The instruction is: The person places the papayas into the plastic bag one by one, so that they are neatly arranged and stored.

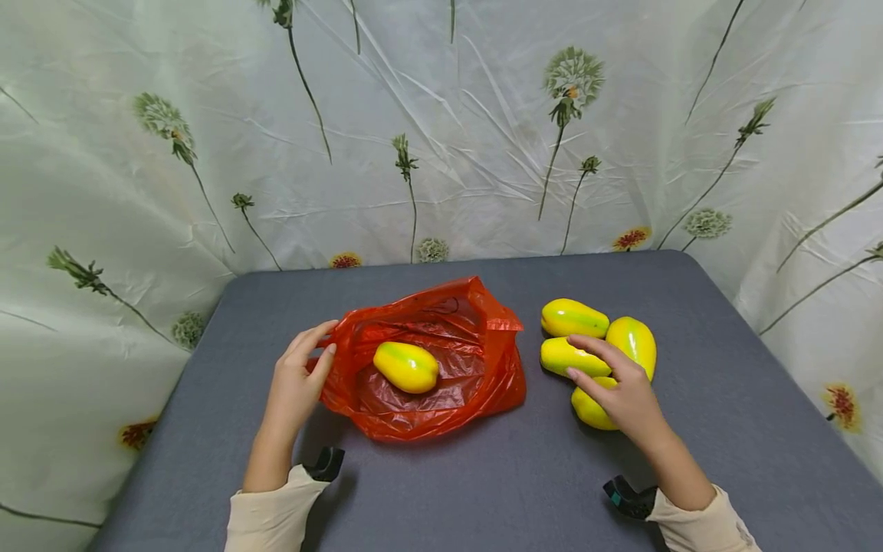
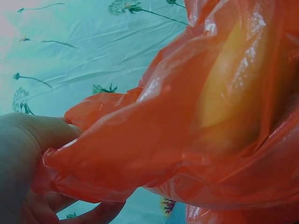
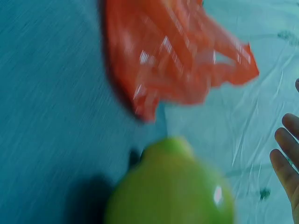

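A red plastic bag (image 1: pixel 507 376) lies with its mouth spread wide on the table. Inside it rests one glossy yellow papaya (image 1: pixel 405 366), which shows through the film in the left wrist view. My left hand (image 1: pixel 298 377) pinches the bag's left edge, with the thumb on one side of the film (image 2: pixel 121 149) and fingers on the other. Several more papayas (image 1: pixel 631 345) sit grouped to the right of the bag. Over the nearest of these, my right hand (image 1: pixel 624 395) hovers with fingers spread and nothing held. One papaya (image 3: pixel 170 186) looms blurred in the right wrist view.
A grey table (image 1: pixel 469 491) carries everything, its far corners rounded. Behind it and at both sides hangs a pale curtain (image 1: pixel 476 153) printed with dandelions. A dark band sits at each wrist, near the cream sleeves (image 1: pixel 272 514).
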Tool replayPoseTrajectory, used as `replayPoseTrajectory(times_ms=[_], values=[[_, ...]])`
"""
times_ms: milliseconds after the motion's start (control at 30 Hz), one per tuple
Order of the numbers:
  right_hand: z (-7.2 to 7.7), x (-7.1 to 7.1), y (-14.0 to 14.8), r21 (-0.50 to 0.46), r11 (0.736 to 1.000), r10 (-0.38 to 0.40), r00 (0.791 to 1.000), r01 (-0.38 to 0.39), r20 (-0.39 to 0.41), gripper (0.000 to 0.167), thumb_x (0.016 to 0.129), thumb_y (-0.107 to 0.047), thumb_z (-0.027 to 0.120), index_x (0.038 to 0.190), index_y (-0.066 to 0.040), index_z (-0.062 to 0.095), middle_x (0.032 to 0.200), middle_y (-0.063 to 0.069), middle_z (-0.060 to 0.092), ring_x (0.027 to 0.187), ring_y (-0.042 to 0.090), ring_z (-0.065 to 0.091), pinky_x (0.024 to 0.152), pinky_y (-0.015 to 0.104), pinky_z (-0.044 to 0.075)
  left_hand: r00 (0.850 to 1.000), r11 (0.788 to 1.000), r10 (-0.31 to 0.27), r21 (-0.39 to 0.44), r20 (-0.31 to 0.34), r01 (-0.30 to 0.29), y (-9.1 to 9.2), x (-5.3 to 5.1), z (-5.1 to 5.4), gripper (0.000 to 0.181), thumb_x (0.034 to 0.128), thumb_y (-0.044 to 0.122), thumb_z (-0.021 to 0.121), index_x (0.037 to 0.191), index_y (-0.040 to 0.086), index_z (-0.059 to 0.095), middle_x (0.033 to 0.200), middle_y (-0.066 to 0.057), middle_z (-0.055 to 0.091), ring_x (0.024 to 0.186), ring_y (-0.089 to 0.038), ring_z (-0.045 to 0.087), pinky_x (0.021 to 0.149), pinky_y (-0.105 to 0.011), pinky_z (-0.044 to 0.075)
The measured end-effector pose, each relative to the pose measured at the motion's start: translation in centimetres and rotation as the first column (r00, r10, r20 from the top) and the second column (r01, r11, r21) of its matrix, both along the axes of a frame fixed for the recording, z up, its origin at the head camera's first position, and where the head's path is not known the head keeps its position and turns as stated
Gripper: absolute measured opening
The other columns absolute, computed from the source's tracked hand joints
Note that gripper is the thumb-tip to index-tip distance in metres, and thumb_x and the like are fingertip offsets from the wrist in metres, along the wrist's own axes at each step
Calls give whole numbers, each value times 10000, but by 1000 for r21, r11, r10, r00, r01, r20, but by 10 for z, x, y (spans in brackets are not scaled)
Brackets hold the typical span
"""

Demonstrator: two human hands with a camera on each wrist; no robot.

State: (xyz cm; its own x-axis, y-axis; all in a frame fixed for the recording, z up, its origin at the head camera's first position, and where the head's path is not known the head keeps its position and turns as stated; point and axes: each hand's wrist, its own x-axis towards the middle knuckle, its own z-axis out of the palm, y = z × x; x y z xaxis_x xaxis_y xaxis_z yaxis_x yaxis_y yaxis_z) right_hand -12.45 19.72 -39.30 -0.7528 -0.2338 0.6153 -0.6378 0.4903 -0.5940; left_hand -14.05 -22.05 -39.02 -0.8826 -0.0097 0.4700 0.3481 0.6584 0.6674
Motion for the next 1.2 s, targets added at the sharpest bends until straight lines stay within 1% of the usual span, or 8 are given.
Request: replayPoseTrajectory(times_ms=[200,367,567,733,867,1033,1167,1200], values=[[-12,11,23,6,995,-104,995,104,-6,566,612,170,722,1138,24,574,1086,150,598,1057,-11,483,881,114,353,1000,1000,3,3,1,-3,0,0,0,350,869,60,579,1216,105,563,1152,-74,546,931,-214,541,705,-50,391],[-20,17,36,-9,990,-137,990,138,10,568,613,179,714,1144,37,569,1089,180,586,1066,-17,475,882,104,340,1000,1000,9,-4,10,-9,0,1,0,353,872,65,576,1222,112,559,1151,-74,546,930,-218,540,708,-52,389],[-38,22,58,-19,981,-188,979,191,81,517,687,96,710,1174,21,552,1134,88,581,1073,-3,464,878,92,317,1000,1000,6,-3,9,-6,0,1,-1,354,871,60,577,1220,109,559,1149,-78,546,938,-243,543,709,-51,388],[-48,29,71,15,972,-235,956,236,177,489,724,27,712,1183,-3,546,1140,44,570,1074,-58,428,874,62,291,1000,1000,-2,1,0,2,0,0,0,354,869,58,578,1219,106,559,1151,-79,545,935,-253,548,708,-53,392],[-48,33,75,43,968,-251,936,249,245,469,746,-10,709,1184,-7,540,1136,-12,555,1044,-96,417,836,49,308,1000,1000,-4,-3,-6,4,1,0,0,357,864,51,584,1216,104,561,1151,-79,547,933,-245,549,705,-56,395],[-51,35,78,56,973,-230,917,224,327,512,766,-30,696,1236,-3,493,1173,-32,514,1034,-103,413,784,49,350,1000,1000,-4,5,-9,4,1,0,-1,358,856,37,590,1208,100,567,1140,-82,551,929,-245,548,704,-51,394],[-52,37,82,73,979,-202,888,189,413,513,804,-80,671,1264,-12,456,1191,-10,484,993,-115,429,741,71,390,1000,1000,-3,4,-11,3,1,0,-1,356,858,42,590,1208,102,568,1139,-81,552,928,-242,549,705,-49,394],[-52,38,83,73,982,-190,879,176,436,510,814,-91,663,1269,-13,447,1195,10,479,976,-109,444,724,91,410,1000,1000,-2,2,-9,3,1,0,-1,353,861,49,587,1209,104,567,1141,-80,551,930,-241,548,713,-85,426]])
